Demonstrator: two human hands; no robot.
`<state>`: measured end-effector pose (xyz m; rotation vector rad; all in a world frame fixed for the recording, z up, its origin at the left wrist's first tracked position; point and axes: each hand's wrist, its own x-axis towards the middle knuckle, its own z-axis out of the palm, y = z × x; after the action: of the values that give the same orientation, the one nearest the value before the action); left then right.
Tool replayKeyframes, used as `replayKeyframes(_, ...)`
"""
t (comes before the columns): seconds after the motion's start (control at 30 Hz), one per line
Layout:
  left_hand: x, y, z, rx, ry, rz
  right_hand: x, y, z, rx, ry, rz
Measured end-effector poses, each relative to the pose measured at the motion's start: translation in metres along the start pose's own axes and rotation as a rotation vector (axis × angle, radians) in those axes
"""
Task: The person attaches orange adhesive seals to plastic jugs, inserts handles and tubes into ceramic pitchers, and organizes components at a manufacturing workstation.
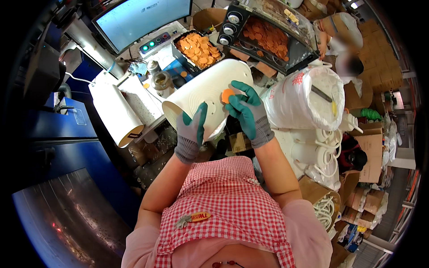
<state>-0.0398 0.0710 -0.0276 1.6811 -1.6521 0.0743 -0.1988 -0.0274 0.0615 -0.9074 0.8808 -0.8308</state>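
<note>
Both my hands wear grey knit gloves with green-coated fingers. My right hand [250,111] pinches a thin orange disc [227,95] in front of a white curved housing [214,80]. Concentric rings and small holes mark the housing's near face, and it lies tilted across the worktop. My left hand [191,134] is at the housing's lower left edge, its fingers apart and appearing to rest against it. Whether those fingertips press on the housing cannot be made out.
Orange discs fill a black tray [199,50] and a small oven [268,38] at the back. A bag-lined white bucket [304,98] stands right, beside white coiled cords [327,152]. Left are another white housing [117,114] and a monitor [143,22]. A glass jar [161,83] stands behind.
</note>
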Motion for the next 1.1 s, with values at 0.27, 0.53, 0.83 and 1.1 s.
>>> replayKeyframes(0.27, 0.018, 0.016, -0.003, -0.022, 0.015, 0.039, 0.001, -0.003, -0.007, -0.188, 0.101, 0.014)
replayKeyframes(0.53, 0.017, 0.012, 0.008, 0.002, 0.074, 0.109, 0.006, -0.002, -0.023, -0.09, 0.116, -0.018)
replayKeyframes(0.83, 0.008, 0.023, 0.002, -0.099, 0.105, 0.093, -0.012, 0.001, -0.005, -0.058, 0.059, -0.084)
replayKeyframes(1.1, 0.012, 0.029, -0.009, -1.313, -0.32, -0.857, -0.024, -0.002, -0.004, -0.16, 0.104, -0.379)
